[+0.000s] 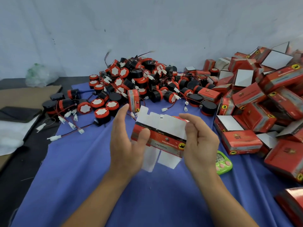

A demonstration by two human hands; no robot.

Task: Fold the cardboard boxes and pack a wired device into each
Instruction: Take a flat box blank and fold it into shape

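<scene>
1. The left hand (126,141) and right hand (200,141) are holding the flat cardboard box (165,139) up between them. The left thumb is pinching its red face, and the curled right fingers are gripping its right end.
2. The blue cloth (82,161) is stretching wide beneath the fingers.
3. Wired devices (139,82) are crowding just beyond the fingertips. Folded boxes (254,97) are piling up right of the right fingers, and a green timer (223,163) is lying near that wrist.
4. The box is showing glossy red print and plain white flaps. The devices are round, black and red, trailing thin wires.
</scene>
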